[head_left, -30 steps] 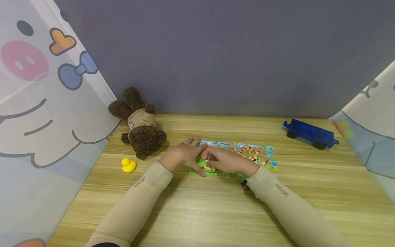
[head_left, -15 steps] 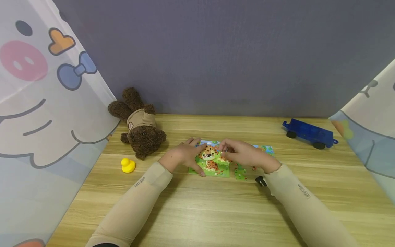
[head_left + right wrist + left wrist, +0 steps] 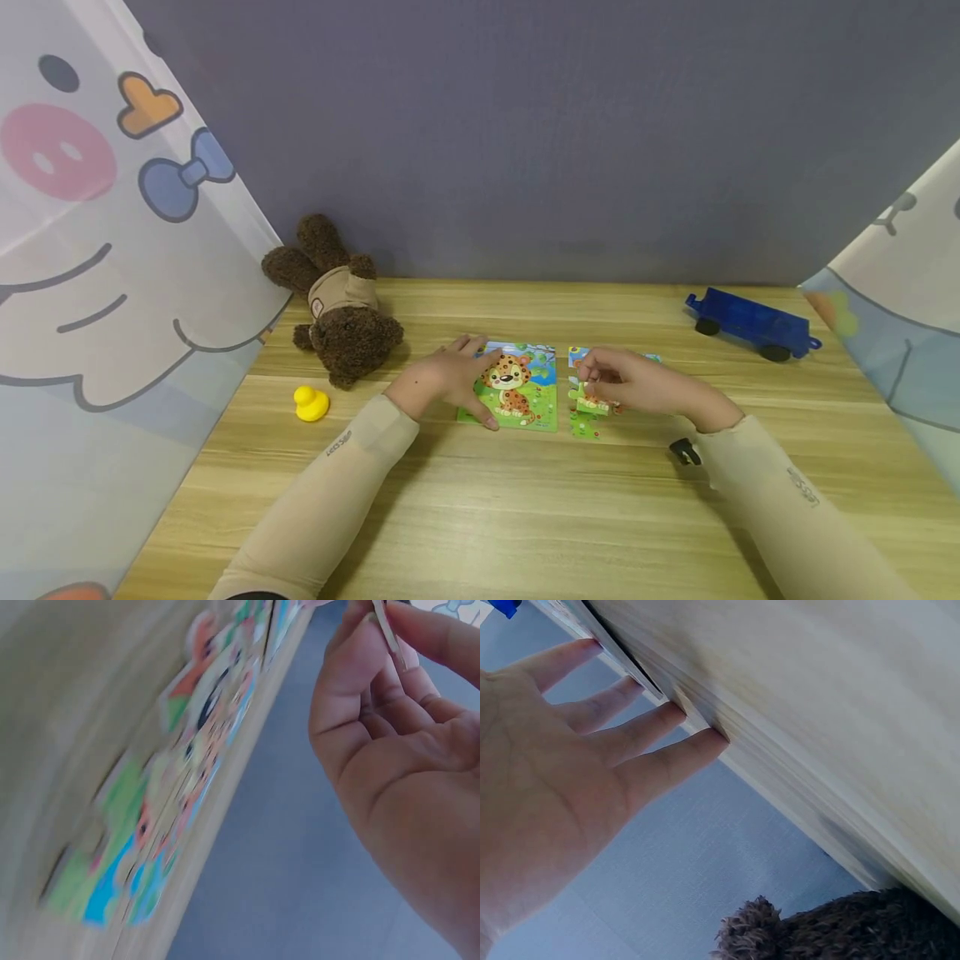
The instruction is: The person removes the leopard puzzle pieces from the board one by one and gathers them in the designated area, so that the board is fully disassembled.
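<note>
My left hand (image 3: pixel 448 382) rests with spread fingers along the left side of a picture board (image 3: pixel 542 396) showing a spotted leopard cub on green grass. In the left wrist view its fingertips (image 3: pixel 714 739) are down at the tabletop and the board's edge. To the right of the board, my right hand (image 3: pixel 637 385) pinches a green puzzle piece (image 3: pixel 592 406) with paws printed on it. The right wrist view has this puzzle piece (image 3: pixel 390 636) edge-on between thumb and finger. Under that hand lie more puzzle pieces (image 3: pixel 583 427), partly hidden by it.
A brown teddy bear (image 3: pixel 345 292) in a beige shirt lies at the back left, with a yellow rubber duck (image 3: pixel 311 403) in front of it. A blue toy wagon (image 3: pixel 753 323) stands back right. A grey wall (image 3: pixel 495 150) borders the wooden table (image 3: pixel 480 517).
My right hand has moved right from over the leopard board to the loose pieces, carrying the puzzle piece. The leopard picture is now uncovered. My left hand has stayed in place.
</note>
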The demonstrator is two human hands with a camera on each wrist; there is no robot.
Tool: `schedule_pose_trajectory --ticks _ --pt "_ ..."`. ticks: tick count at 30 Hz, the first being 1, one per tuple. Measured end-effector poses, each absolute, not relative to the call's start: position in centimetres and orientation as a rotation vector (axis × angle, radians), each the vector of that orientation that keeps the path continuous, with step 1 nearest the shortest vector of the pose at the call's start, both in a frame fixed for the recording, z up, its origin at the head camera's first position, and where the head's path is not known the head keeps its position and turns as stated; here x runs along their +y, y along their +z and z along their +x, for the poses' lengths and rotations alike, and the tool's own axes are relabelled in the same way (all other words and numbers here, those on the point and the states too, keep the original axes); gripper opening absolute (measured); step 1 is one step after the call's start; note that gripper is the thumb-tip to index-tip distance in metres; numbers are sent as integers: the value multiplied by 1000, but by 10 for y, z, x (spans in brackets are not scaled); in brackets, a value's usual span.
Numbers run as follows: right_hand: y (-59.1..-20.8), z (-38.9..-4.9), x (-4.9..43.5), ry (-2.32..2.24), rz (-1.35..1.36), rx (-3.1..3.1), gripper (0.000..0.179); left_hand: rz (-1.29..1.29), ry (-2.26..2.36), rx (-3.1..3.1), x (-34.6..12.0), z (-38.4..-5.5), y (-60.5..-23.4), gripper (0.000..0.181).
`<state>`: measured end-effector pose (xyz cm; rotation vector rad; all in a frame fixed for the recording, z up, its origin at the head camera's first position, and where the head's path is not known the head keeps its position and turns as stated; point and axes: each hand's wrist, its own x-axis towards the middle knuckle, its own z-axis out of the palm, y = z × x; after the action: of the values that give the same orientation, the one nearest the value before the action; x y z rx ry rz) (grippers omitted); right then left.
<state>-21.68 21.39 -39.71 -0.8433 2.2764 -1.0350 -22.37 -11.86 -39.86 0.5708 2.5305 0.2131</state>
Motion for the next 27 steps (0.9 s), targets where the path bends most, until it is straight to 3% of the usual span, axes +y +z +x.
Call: schedule_pose_trajectory --ticks 10,27 --pt "-400 -206 249 -928 -802 2250 7 566 234 2528 -119 -223 -399 129" --pt "-411 -198 251 -924 -813 2334 4 569 211 2532 -118 -225 -399 129"
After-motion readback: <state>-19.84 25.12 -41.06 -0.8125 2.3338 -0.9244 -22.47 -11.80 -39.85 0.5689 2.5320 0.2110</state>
